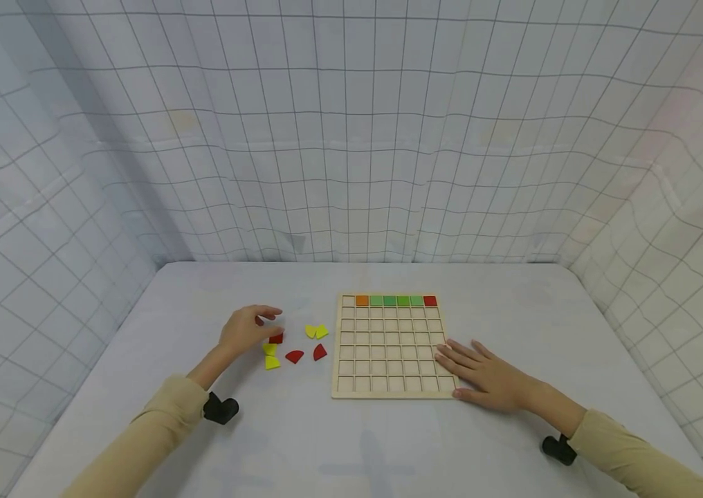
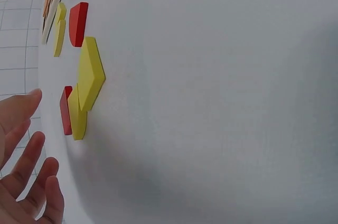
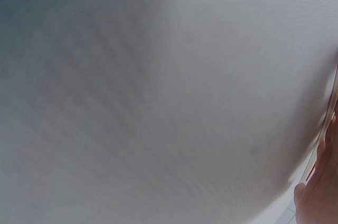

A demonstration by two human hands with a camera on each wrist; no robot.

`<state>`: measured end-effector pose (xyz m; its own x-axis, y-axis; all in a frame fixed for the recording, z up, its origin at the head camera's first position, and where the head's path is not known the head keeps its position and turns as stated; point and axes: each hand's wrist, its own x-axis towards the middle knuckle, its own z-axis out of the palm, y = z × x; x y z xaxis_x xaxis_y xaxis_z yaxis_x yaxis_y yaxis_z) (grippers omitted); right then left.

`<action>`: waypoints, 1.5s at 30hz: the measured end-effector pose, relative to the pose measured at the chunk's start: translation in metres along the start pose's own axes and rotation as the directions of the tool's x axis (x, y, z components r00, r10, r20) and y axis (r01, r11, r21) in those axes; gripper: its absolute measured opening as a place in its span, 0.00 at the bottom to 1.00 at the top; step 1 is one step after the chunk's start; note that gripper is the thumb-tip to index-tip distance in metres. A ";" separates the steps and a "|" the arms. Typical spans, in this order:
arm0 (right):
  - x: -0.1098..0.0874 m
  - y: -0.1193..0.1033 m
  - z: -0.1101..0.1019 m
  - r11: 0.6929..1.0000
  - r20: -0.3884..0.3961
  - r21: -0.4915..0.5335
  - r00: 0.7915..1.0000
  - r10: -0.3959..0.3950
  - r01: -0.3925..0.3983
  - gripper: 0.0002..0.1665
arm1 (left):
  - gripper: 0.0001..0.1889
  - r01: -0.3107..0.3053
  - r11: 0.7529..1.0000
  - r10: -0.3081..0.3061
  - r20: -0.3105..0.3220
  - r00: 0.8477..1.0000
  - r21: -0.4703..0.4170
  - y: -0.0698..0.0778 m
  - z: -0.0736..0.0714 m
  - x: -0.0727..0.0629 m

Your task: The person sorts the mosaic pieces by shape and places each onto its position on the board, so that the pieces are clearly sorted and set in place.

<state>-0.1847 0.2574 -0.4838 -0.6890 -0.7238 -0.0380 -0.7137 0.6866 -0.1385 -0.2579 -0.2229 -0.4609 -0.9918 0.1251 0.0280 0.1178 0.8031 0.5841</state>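
Observation:
My left hand hovers over the table's left part with its fingers loosely bent and apart. Just under its thumb lies a red piece, partly covered in the head view. Two yellow pieces lie beside that red one. Nothing shows between the left fingers in the left wrist view. At the lower right corner of a square wooden grid board, my right hand rests flat, fingers spread over the edge. Colored squares fill most of the board's far row, including an orange square and a red square.
Between the left hand and the board lie a pair of yellow pieces and two red rounded wedges, one nearer the board and one further left. A white grid-patterned curtain encloses the white table.

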 end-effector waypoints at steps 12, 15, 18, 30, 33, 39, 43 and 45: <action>0.000 0.003 0.002 1.000 0.000 -0.011 1.000 0.002 -0.002 0.41 | 0.21 0.006 1.000 -0.007 0.018 1.000 0.008 -0.010 0.000 -0.011; 0.001 0.004 0.003 1.000 -0.005 -0.009 1.000 0.001 -0.001 0.41 | 0.21 0.001 1.000 -0.001 0.023 1.000 0.001 -0.011 0.000 -0.014; 0.000 0.005 0.003 1.000 0.001 -0.003 1.000 0.005 -0.005 0.41 | 0.21 -0.003 1.000 0.003 0.028 1.000 0.000 -0.013 0.001 -0.015; 0.000 0.002 0.002 1.000 0.015 0.001 1.000 0.012 -0.012 0.41 | 0.19 0.012 1.000 -0.013 0.059 0.998 0.016 -0.010 0.004 -0.014; 0.000 0.002 0.002 1.000 0.014 0.003 1.000 0.011 -0.011 0.41 | 0.19 0.025 0.999 -0.026 0.065 0.998 0.023 -0.010 0.005 -0.014; 0.000 0.001 0.002 1.000 0.013 0.005 1.000 0.009 -0.009 0.41 | 0.18 0.058 0.998 -0.060 0.073 0.995 0.030 -0.009 0.006 -0.013; 0.000 0.001 0.002 1.000 0.013 0.005 1.000 0.009 -0.010 0.41 | 0.18 0.066 0.997 -0.068 0.073 0.995 0.034 -0.007 0.006 -0.013; 0.000 0.001 0.002 1.000 0.013 0.006 1.000 0.010 -0.010 0.41 | 0.18 0.066 0.997 -0.069 0.071 0.995 0.034 -0.006 0.006 -0.013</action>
<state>-0.1853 0.2580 -0.4856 -0.6941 -0.7179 -0.0523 -0.7062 0.6932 -0.1441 -0.2453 -0.2261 -0.4698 -0.9914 0.1109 -0.0699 0.0535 0.8290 0.5567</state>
